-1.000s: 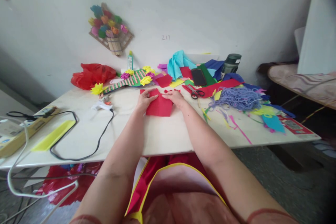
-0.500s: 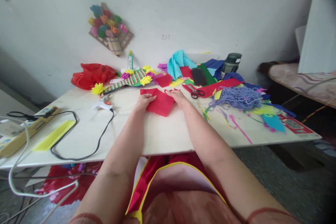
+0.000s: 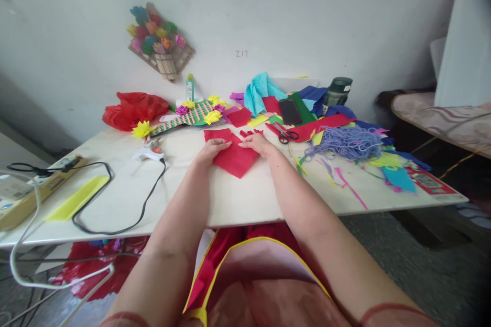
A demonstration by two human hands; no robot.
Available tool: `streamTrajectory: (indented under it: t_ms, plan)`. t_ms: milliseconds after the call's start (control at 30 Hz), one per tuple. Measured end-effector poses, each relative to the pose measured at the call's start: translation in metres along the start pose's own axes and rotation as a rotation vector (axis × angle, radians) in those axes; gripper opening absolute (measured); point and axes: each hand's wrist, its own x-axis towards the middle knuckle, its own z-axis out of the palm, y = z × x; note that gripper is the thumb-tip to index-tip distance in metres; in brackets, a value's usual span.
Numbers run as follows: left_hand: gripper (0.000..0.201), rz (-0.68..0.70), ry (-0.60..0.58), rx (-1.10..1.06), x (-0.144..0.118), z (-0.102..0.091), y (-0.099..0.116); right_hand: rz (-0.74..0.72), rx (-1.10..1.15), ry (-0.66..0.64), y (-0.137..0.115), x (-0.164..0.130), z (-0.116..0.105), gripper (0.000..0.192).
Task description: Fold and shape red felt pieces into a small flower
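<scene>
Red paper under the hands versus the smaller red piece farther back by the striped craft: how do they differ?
The red paper is larger and lies near the person; the smaller red piece lies farther back. The left hand and right hand rest on the red paper; the smaller red piece is untouched. The red paper lies with a corner toward the person. Both are red and lie flat on the table.

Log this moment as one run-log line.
left hand: flat on red paper | right hand: flat on red paper | scissors: right, untouched | glue gun: left
</scene>
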Motion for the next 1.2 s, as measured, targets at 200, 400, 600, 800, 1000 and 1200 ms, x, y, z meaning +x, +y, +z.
streamTrajectory:
  t_ms: [200, 400, 600, 800, 1000, 1200]
  plan:
    - [0.024, -0.019, -0.035, -0.029, 0.0005, -0.0021, 0.0005, 0.022, 0.016, 0.003, 0.0004, -0.0003, -0.0003, 0.019]
    - [0.023, -0.004, -0.061, -0.014, -0.0039, -0.0016, 0.002, 0.006, -0.015, 0.044, 0.0049, 0.0033, -0.0015, 0.021]
    - [0.026, 0.011, -0.055, -0.046, -0.0006, -0.0063, -0.0013, 0.035, 0.071, 0.068, 0.0052, 0.0045, -0.0008, 0.014]
    - [0.034, 0.026, -0.058, -0.087, 0.0005, -0.0074, -0.0014, 0.055, 0.196, 0.051, 0.0027, 0.0018, 0.0009, 0.009]
    - [0.04, 0.021, -0.063, -0.131, -0.0029, -0.0034, 0.0022, 0.039, 0.267, 0.051, 0.0022, 0.0022, 0.0017, 0.02]
    - [0.042, 0.062, -0.078, -0.141, -0.002, -0.0058, 0.0015, 0.013, 0.293, -0.005, 0.0002, 0.0007, 0.0008, 0.025]
